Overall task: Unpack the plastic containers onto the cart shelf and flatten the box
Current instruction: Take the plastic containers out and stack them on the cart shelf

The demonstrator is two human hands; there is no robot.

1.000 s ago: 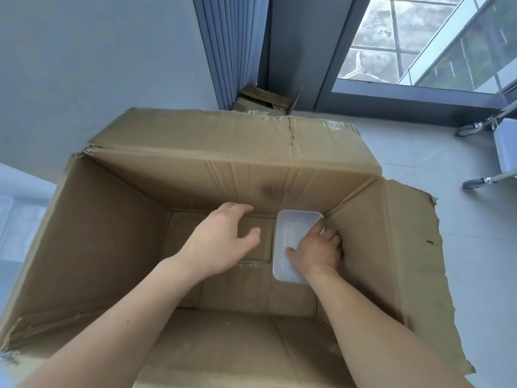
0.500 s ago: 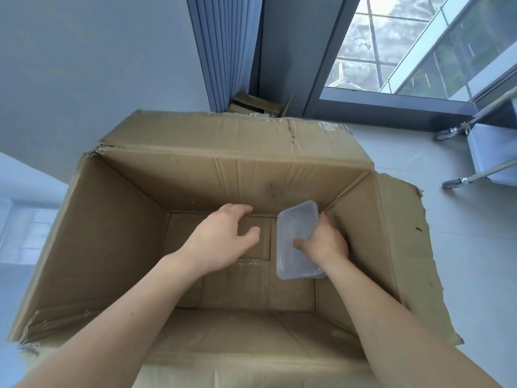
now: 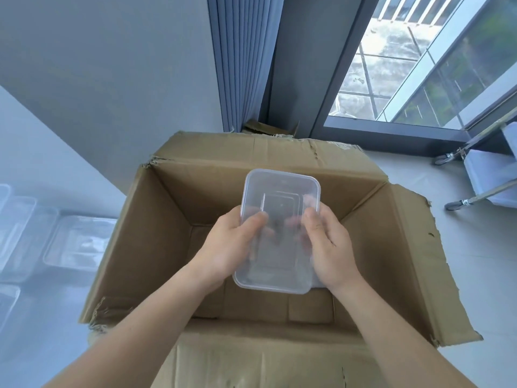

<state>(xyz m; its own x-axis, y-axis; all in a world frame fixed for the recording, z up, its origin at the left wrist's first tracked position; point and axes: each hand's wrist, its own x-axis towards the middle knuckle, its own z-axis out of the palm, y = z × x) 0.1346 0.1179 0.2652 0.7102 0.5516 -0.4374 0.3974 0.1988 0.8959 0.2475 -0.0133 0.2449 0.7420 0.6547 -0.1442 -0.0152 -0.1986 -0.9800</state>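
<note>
Two hands (image 3: 225, 249) grip one container (image 3: 281, 191).

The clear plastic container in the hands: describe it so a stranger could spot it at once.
Find the large open brown cardboard box mid-view. Over its opening, the left hand and right hand grip one clear rectangular plastic container by its long sides. Unlike the clear containers lying at far left, it is held aloft.
</note>
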